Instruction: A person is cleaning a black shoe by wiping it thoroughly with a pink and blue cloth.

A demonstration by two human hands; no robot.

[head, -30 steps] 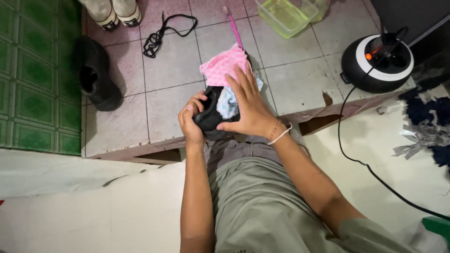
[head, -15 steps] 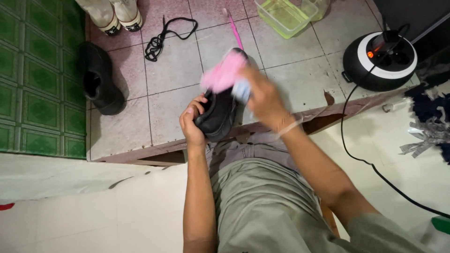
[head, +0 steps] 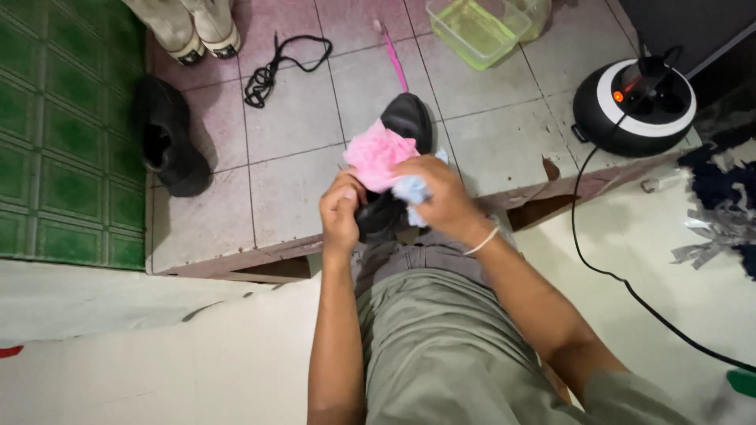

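My left hand point(head: 342, 212) grips the heel end of a black shoe point(head: 398, 161) held over my lap, toe pointing away from me. My right hand point(head: 438, 194) presses a pink and pale blue cloth point(head: 376, 157) against the shoe's upper. The cloth covers the shoe's middle, so only the toe and part of the heel show. A thin band circles my right wrist.
A second black shoe point(head: 168, 137) lies on the tiled floor at the left, near a black lace point(head: 272, 69). A pink-handled brush point(head: 394, 55), a green plastic tub point(head: 475, 30) and a round black-and-white appliance point(head: 635, 107) with a cord are ahead. Light boots point(head: 189, 26) stand at the top left.
The shoe has been turned and its toe now points away, clear of the cloth. My right hand has drawn the pink cloth back along the shoe toward me.
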